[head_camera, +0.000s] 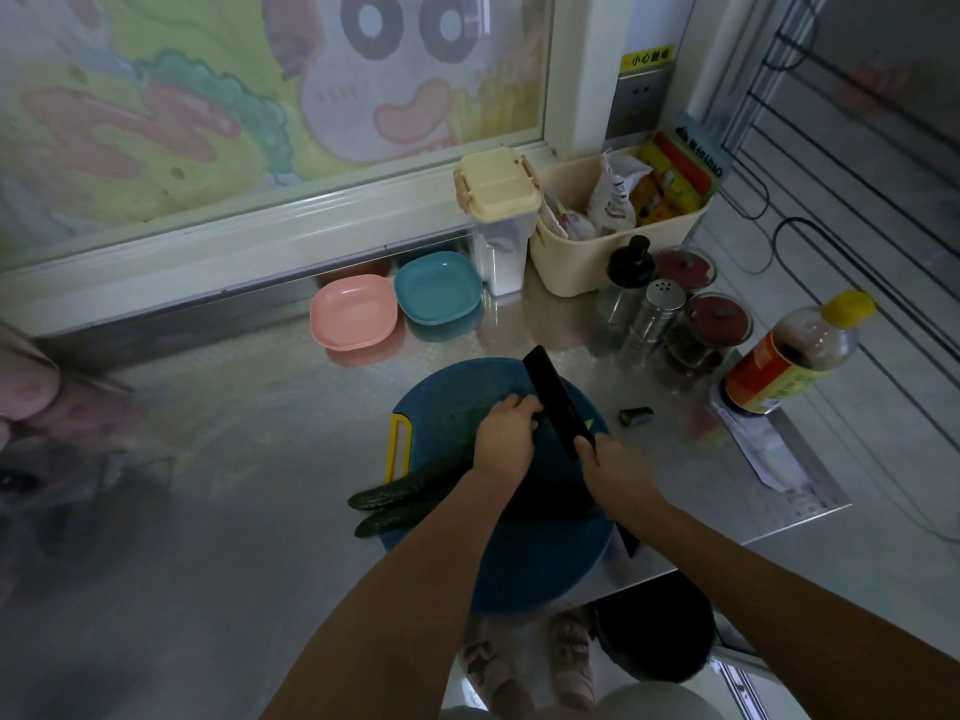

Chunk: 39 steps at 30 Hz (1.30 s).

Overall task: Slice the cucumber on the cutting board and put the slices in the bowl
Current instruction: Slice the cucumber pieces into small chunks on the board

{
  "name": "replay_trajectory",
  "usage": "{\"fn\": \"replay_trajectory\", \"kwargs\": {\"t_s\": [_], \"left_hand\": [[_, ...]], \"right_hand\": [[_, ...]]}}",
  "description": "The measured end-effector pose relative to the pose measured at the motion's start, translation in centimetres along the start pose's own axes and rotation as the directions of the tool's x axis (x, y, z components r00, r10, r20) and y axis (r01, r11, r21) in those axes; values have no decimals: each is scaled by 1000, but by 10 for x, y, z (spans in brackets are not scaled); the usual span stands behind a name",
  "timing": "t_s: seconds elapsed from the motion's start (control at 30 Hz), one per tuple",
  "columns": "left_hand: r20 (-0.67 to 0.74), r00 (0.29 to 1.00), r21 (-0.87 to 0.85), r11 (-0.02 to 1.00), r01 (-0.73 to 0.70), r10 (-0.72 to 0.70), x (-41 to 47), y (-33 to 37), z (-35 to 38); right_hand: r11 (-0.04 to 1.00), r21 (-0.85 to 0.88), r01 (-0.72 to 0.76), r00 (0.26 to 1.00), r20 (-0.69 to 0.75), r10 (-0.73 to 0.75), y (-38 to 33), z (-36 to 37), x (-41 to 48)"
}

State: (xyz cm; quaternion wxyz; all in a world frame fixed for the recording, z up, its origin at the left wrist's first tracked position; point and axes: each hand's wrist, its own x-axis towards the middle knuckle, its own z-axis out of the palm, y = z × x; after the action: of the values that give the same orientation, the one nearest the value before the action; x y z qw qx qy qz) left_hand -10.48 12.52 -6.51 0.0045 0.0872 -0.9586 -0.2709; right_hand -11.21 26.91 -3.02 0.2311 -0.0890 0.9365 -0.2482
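Both hands gripping: left hand (506,433) cucumber (382,497), right hand (605,467) knife (555,397); pink bowl (354,313), sauce bottle (789,356) near board (545,563).

Counter (234,407): brushed metal, dull sheen, blurred reflections of things along back edge.
Board (545,563): matt blue plastic; yellow plastic handle strip.
Knife (553,394): matt black blade.
Cucumber (384,496): dark green skin, bumpy, slightly glossy.
Pink bowl (354,317), teal bowl (437,288), back edge: smooth plastic, soft sheen.
Basket (582,272), back right corner: cream plastic, matt.
Canister (501,252): clear plastic, cream lid.
Shaker (652,319): glass, shiny metal cap.
Bottle (795,356), near right edge: clear plastic, glossy label, yellow cap.
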Motion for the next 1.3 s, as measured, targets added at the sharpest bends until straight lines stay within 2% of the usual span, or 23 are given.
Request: {"fn": "replay_trajectory", "kwargs": {"t_s": [0.17,0.27,0.43,0.8,1.1,1.3], "left_hand": [[6,1000,-3,1000,-3,3,1,-1,0],[6,1000,-20,1000,-8,8,1,-2,0],[31,997,-38,997,-67,68,-2,-9,0],[38,992,-5,993,-121,121,-1,-12,-2],[-40,988,-40,988,-149,148,-3,-14,1],[-53,989,-33,989,-143,141,-3,-13,0]], "right_hand": [[1000,-21,-4,1000,18,5,-7,-3,5],[996,-93,-5,1000,-7,4,-14,0,7],[990,-144,-1,1000,-29,-3,-19,6,8],[985,104,-136,988,-65,143,-6,17,13],[988,142,-62,987,-137,82,0,19,6],[988,149,-39,994,-99,55,1,19,7]]}}
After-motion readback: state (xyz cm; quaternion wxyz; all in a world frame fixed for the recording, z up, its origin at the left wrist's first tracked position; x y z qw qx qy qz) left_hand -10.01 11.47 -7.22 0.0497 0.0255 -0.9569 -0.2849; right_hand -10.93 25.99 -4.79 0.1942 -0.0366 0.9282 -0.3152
